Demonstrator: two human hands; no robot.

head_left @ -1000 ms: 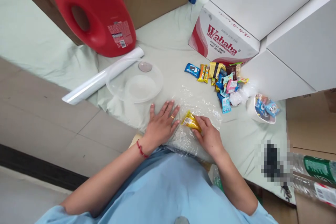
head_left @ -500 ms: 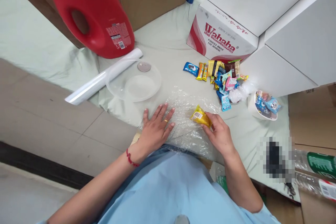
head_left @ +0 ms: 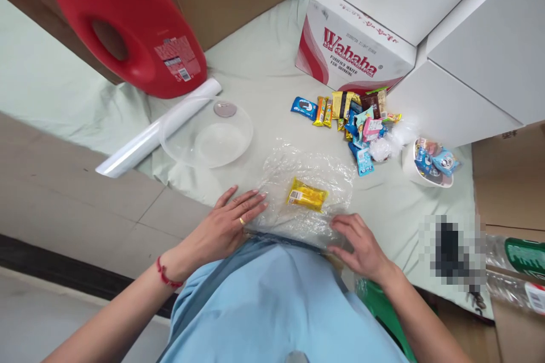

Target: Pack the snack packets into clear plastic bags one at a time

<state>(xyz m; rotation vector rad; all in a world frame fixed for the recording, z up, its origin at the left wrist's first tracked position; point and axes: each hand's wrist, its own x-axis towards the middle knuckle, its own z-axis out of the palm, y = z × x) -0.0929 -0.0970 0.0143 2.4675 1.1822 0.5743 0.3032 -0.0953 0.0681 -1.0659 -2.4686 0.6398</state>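
Observation:
A yellow wrapped snack (head_left: pixel 313 197) lies by itself on a crinkled sheet of clear plastic film (head_left: pixel 276 167). My left hand (head_left: pixel 230 218) rests at the film's left edge, palm down with fingers stretched out. At the lower right edge of the film is my right hand (head_left: pixel 361 247), its thumb and fingers apart and nothing held between them. The fingertips of that hand are close to the film, and I cannot tell whether they touch it.
Several small snack packets (head_left: pixel 361 125) lie before a Wahaha carton (head_left: pixel 347 51). A white cup (head_left: pixel 409 164) holds more packets. Leftward are a clear oval plastic container (head_left: pixel 223 144), a shiny white roll (head_left: pixel 140 142) and a red jug (head_left: pixel 140 28). Plastic bottles (head_left: pixel 511 255) lie right.
My right hand has let go of the yellow snack, now lying flat on the film, and moved down to the film's near edge. My left hand has slid left and down.

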